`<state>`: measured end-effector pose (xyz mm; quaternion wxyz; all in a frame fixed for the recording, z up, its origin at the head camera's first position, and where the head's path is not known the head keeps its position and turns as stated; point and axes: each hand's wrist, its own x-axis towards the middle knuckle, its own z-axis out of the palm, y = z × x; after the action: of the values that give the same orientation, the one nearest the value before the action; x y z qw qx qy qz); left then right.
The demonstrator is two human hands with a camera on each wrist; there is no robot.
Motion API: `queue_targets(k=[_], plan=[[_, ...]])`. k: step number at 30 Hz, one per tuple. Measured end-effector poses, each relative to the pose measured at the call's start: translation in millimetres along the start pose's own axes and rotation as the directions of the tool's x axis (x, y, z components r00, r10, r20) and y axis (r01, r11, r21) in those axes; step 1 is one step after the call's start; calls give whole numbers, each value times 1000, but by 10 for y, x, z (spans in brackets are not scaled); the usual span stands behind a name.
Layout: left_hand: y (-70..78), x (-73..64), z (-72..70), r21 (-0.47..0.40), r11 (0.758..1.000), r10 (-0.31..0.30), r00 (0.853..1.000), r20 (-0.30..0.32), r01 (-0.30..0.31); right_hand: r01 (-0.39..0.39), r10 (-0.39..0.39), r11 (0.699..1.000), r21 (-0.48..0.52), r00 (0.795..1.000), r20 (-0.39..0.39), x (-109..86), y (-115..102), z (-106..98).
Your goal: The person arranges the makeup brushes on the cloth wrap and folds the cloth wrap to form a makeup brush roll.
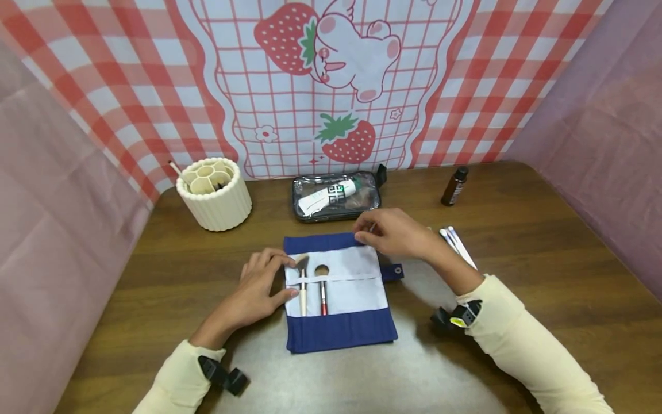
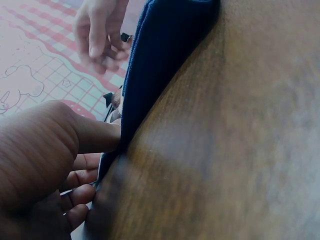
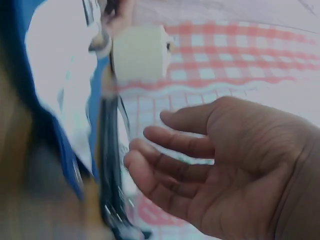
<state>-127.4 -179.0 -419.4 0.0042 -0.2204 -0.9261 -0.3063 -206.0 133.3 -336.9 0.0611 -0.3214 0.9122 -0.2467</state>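
Note:
A navy brush roll (image 1: pixel 341 330) with a white lining lies unfolded on the table. Under its elastic strap are a makeup brush with a pale handle (image 1: pixel 303 302) and another with a red handle (image 1: pixel 323 299). My left hand (image 1: pixel 258 287) rests at the roll's left side, thumb and index finger touching its edge. In the left wrist view the thumb (image 2: pixel 100 136) lies against the navy cloth (image 2: pixel 155 60). Above the roll's upper right corner is my right hand (image 1: pixel 395 233), fingers loosely bent. The right wrist view shows nothing held in that hand (image 3: pixel 215 165).
Behind the roll lies a clear zip pouch (image 1: pixel 362 201) with a white tube (image 1: pixel 328 196) inside. A cream ribbed holder (image 1: pixel 219 204) stands at the back left. To the right are a small dark bottle (image 1: pixel 455 187) and white sticks (image 1: pixel 459 244). A snap tab (image 1: pixel 391 272) extends from the roll's right edge.

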Motion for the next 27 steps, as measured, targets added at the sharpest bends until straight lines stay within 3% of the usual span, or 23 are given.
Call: queue_targets(k=[4, 7, 11, 22, 27], plan=[[-2, 4, -1, -4, 1000, 12, 1000, -11, -12, -169, 161, 981, -98, 983, -83, -196, 130, -209], [1, 2, -4, -6, 1000, 19, 1000, -19, -19, -295, 280, 941, -167, 954, -107, -335, 262, -318], [1, -2, -3, -2, 1000, 22, 1000, -16, -22, -396, 381, 891, -224, 918, -106, -497, 449, -402], [8, -4, -3, 0, 1000, 9, 1000, -1, -9, -448, 455, 859, -247, 890, -31, -633, 756, -310], [8, -4, -11, 3, 1000, 2, 1000, 6, -2, -442, 452, 858, -262, 891, -25, -616, 793, -251]])
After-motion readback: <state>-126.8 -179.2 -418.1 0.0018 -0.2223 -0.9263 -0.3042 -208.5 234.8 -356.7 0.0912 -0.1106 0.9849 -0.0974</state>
